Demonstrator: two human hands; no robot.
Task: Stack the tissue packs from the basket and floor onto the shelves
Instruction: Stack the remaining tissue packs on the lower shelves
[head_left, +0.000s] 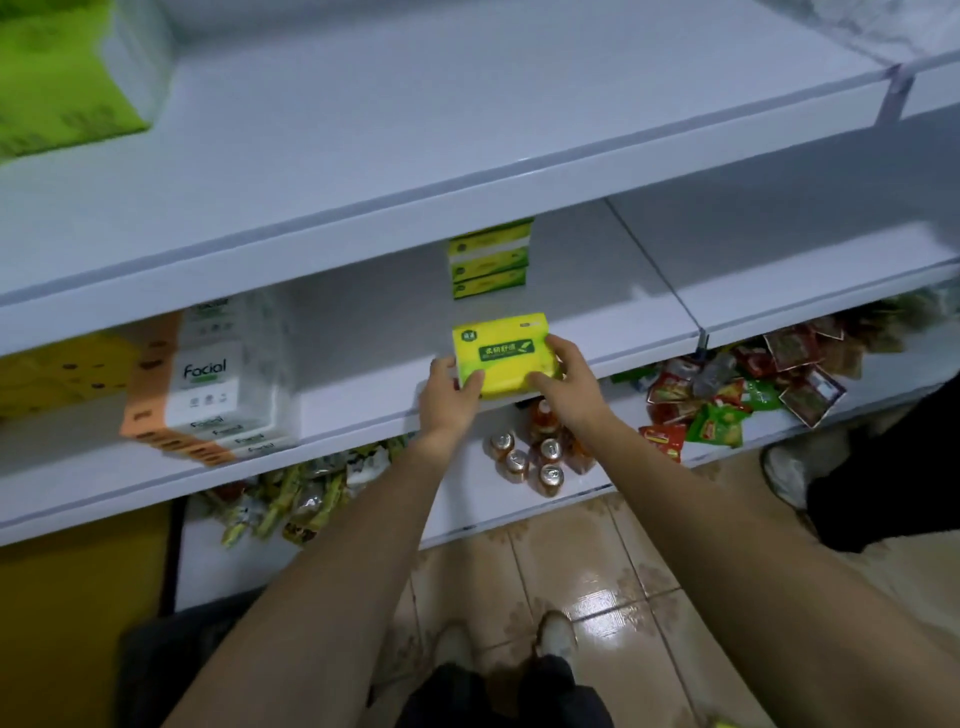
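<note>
A yellow-green tissue pack (502, 353) lies flat at the front edge of the middle white shelf (363, 384). My left hand (448, 397) grips its left side, thumb on top. My right hand (569, 376) grips its right side, fingers curled over the top corner. Further back on the same shelf stands a stack of three matching tissue packs (489, 260). At the shelf's left sits a large "Facial" tissue bundle (208, 384) in white and orange. On the top shelf, far left, rests a lime-green tissue bundle (62, 78). No basket is in view.
The bottom shelf holds several orange drink cans (530, 457), red and green snack packets (737, 395) on the right and yellow-green wrapped snacks (296, 499) on the left. A yellow box (57, 374) sits far left. Another person's dark trouser leg (893, 467) stands at right on the tiled floor (597, 571).
</note>
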